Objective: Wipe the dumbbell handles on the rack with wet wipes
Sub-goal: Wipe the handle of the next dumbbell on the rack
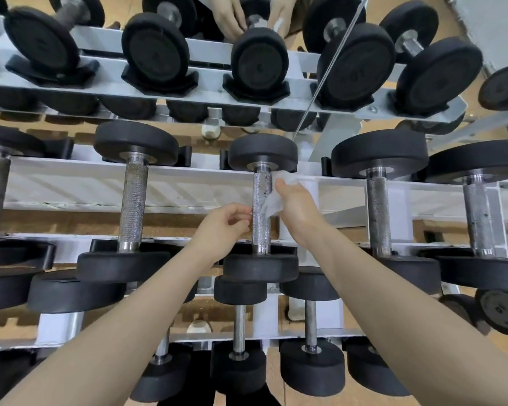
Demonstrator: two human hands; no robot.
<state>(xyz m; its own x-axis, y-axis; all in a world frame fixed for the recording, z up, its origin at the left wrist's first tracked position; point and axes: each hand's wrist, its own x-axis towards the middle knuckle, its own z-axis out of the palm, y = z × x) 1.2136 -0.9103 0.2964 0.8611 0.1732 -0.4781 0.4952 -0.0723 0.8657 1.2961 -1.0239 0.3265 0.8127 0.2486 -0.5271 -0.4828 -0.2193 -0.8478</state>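
My right hand (pixel 298 210) grips a crumpled white wet wipe (pixel 273 200) and presses it against the right side of a dumbbell handle (pixel 261 212) on the middle shelf of the white rack (pixel 71 183). My left hand (pixel 223 230) sits on the handle's other side, fingers curled with their tips touching the rough metal. The dumbbell lies between its neighbours, black ends seated in the rack.
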